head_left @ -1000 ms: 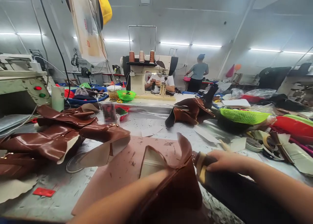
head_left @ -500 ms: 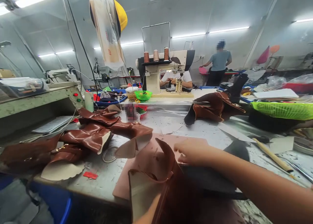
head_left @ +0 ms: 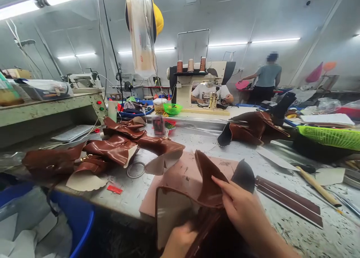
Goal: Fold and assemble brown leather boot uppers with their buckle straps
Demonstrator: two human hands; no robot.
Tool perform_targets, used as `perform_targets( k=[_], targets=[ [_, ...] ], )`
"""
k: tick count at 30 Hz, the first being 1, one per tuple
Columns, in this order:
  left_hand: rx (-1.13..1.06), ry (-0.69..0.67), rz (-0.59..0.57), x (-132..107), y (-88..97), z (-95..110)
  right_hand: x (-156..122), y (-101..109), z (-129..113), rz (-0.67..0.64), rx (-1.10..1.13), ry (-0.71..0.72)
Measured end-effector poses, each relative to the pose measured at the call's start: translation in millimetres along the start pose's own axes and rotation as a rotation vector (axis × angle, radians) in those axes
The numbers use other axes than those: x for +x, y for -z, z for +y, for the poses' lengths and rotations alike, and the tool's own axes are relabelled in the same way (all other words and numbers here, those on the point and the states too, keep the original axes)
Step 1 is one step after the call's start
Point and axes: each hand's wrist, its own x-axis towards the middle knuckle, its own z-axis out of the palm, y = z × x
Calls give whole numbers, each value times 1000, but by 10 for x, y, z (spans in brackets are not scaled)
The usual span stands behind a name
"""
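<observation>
A brown leather boot upper (head_left: 210, 183) with a pale lining is held in front of me, above a pink pad (head_left: 152, 196). My left hand (head_left: 180, 241) reaches into its lower opening and grips it; the fingertips are hidden by the leather. My right hand (head_left: 242, 205) has its fingers closed on the upper's right side, near the raised pointed flap. Beside that hand, a dark rounded piece (head_left: 244, 175) sticks up behind the upper. Brown leather strips (head_left: 289, 201) lie just to the right.
More brown boot uppers (head_left: 109, 149) are heaped at left, and another upper (head_left: 250, 128) lies at back right. A tape ring (head_left: 136, 170), a red piece (head_left: 114, 189), a wooden-handled tool (head_left: 317, 185) and a green basket (head_left: 332, 136) surround the work. A person sits behind the sewing machine (head_left: 185, 89).
My right hand has come from above the pad onto the upper's right side. The view has turned slightly left, and the leather strips, formerly behind my forearm, now show.
</observation>
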Motion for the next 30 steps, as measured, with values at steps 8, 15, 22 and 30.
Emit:
perform_targets(
  k=[8,15,22,30],
  targets=[
    [122,-111,-30,-227,151,-29,-111,-66,-158,97,-104,36],
    [-104,198,327,-316,327,-104,-165,114,-94,177,-105,-64],
    [-577,593,288,-67,339,45,-172,279,61,164,116,-249],
    [-347,247,123,95,271,255,-186,359,275,246,554,-526]
  ],
)
